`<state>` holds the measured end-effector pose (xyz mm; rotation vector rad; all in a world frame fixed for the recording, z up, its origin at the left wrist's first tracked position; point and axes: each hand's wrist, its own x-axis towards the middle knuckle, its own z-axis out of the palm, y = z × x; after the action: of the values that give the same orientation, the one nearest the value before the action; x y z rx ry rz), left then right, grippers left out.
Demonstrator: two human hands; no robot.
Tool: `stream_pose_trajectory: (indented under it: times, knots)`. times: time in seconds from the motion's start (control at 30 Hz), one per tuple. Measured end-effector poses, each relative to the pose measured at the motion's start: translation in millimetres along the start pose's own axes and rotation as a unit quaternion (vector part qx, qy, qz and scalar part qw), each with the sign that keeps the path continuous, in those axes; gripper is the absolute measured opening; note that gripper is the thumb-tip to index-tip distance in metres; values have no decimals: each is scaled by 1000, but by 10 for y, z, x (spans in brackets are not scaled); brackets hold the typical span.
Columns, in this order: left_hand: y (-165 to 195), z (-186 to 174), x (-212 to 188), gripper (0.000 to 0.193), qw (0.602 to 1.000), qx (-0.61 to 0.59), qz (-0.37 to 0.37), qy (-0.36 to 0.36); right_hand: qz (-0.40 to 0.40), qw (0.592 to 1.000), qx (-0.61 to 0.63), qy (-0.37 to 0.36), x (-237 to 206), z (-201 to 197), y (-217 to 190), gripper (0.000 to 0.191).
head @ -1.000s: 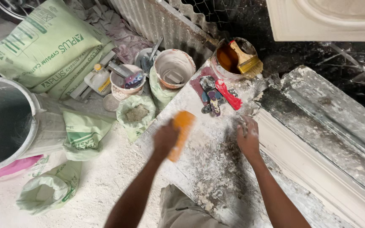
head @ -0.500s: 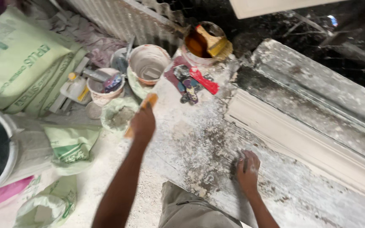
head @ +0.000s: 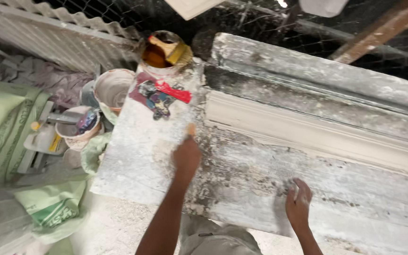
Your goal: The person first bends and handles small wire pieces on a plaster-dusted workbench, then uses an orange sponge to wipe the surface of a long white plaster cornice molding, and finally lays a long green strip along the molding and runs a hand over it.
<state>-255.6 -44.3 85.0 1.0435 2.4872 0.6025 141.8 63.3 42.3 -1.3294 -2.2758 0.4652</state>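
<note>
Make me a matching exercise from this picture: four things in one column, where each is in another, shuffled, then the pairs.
Things:
1. left hand
2. right hand
3. brush
4. white moulding

Places:
A. in the tin of brown liquid
B. gripping an orange-handled tool
C. lying along the board, against the raised back edge
D. flat on the dusty board, near its front edge

Pairs: 1-B, 2-D, 3-A, 4-C

A grey-white, dark-mottled plaster-caked workboard (head: 260, 179) carries a cream ridged moulding strip (head: 317, 137), red-handled tools (head: 166, 94), beside pale green printed sacks (head: 1, 127) and a can of amber-brown liquid (head: 159, 54).
</note>
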Motion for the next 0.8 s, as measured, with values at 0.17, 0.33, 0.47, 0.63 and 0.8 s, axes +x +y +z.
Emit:
stream_pose_trajectory:
  times: [0.17,0.33,0.47,0.63,0.8]
  knots:
    - [1410,886,-533,22,993,30,113,-28,-101,990,-99,12,-273,-143,270,40]
    - [2231,1701,-496,33,970,-118,173,-126,25,997,74,-7,-255,-208,639,42]
    - [139,604,-506,33,950,-16,255,179,-11,1000,29,2,-809,-729,1325,39]
    - [-629,-40,-1303,23,975,68,-125,172,38,993,-105,40,-1528,-1187,1759,42]
    - [1719,1883,-1926,26,998,-24,57,-30,-63,996,-1,62,-1142,-798,1585,42]
